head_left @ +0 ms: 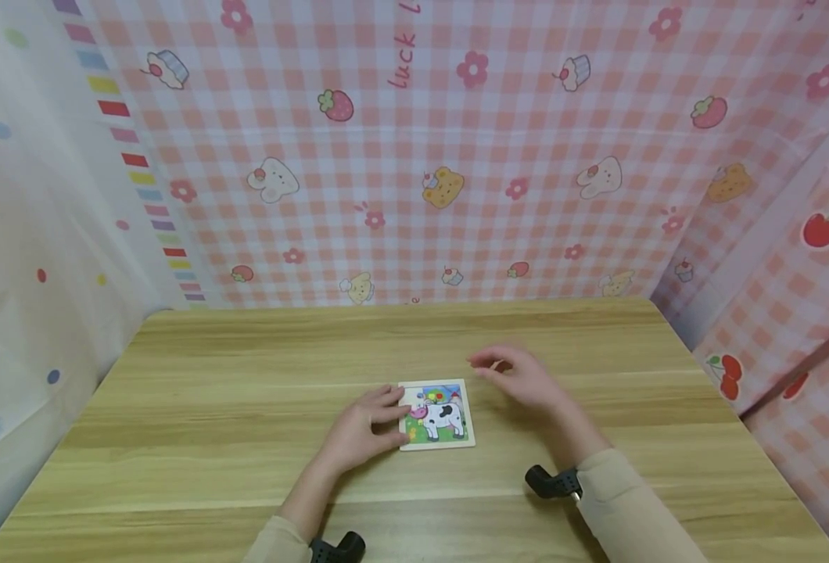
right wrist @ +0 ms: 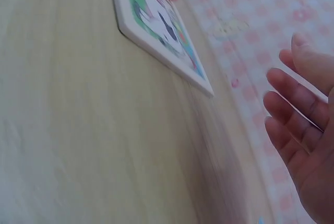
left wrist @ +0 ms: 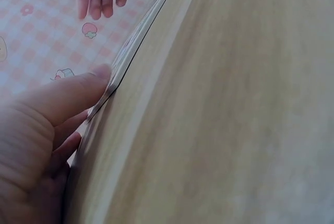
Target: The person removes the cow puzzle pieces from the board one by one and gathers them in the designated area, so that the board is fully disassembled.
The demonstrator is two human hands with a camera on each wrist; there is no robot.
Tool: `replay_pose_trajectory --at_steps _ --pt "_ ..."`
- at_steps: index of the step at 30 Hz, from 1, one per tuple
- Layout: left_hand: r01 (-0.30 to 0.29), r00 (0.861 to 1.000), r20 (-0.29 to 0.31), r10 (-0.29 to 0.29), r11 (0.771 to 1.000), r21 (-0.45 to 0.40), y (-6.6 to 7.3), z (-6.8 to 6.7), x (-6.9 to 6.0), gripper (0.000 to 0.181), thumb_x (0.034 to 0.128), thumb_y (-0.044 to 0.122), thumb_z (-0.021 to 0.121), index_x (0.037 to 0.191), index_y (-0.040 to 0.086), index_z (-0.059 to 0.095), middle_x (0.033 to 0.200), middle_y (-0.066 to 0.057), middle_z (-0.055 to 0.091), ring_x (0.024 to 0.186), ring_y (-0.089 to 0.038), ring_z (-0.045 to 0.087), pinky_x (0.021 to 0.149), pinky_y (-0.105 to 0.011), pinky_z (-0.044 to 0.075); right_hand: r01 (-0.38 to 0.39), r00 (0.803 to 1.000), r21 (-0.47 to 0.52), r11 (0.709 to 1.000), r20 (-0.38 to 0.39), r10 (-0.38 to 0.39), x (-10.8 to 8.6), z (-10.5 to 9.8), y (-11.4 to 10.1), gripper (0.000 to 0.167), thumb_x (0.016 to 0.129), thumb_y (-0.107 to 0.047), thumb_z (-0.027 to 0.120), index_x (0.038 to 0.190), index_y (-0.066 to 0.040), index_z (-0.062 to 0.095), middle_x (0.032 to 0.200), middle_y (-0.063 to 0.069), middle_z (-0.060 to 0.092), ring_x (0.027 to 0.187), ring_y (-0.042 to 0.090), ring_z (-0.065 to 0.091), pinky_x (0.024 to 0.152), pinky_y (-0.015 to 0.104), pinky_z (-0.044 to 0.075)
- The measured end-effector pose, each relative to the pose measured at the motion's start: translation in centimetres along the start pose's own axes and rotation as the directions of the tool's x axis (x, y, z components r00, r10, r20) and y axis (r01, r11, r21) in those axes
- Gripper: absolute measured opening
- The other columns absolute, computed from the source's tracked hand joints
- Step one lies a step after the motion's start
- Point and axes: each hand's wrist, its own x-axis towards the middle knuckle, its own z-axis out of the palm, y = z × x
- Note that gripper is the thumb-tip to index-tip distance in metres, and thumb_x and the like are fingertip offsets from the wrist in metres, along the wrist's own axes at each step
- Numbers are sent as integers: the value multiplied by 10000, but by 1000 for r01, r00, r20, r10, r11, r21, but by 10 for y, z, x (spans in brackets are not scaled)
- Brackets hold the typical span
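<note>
A square jigsaw puzzle with a black-and-white cow picture and a pale frame lies flat on the wooden table. A pale patch shows at its upper left. My left hand rests at the puzzle's left side, its fingers spread and touching the frame. In the left wrist view the thumb lies against the puzzle's corner. My right hand is raised beyond the puzzle's upper right corner, apart from it. Its fingers are loosely bent, and nothing shows between them.
The wooden table ends at the back against a pink checked cloth. White dotted cloth hangs at the left, and cherry-patterned cloth at the right. Each wrist wears a black camera mount.
</note>
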Motion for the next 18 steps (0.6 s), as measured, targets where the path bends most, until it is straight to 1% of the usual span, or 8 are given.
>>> replay_pose_trajectory --at_steps 5,13,18 --pt "-4 1000 1 4 1000 22 1 0 0 445 825 269 807 1231 115 708 1456 -76 537 1420 -351 393 1144 -570 323 60 997 -17 998 51 -60 5 13 -4 238 951 -105 653 1161 -1 691 1080 96 704 981 203 633 844 330 553" --pt "6 1000 5 -6 1000 27 1 0 1 433 822 268 811 1220 124 717 1458 -70 535 1422 -335 393 1146 -567 324 119 985 -62 991 134 -110 12 32 -6 222 932 -150 692 1134 -63 716 1038 28 709 936 156 627 825 306 546" --pt "-2 1000 2 2 1000 25 1 0 1 429 820 270 813 1213 125 721 1454 -77 539 1418 -340 399 1140 -575 329 178 973 -119 977 172 -156 18 40 -6 224 900 -160 734 1119 -114 731 1044 2 711 833 134 579 729 261 505"
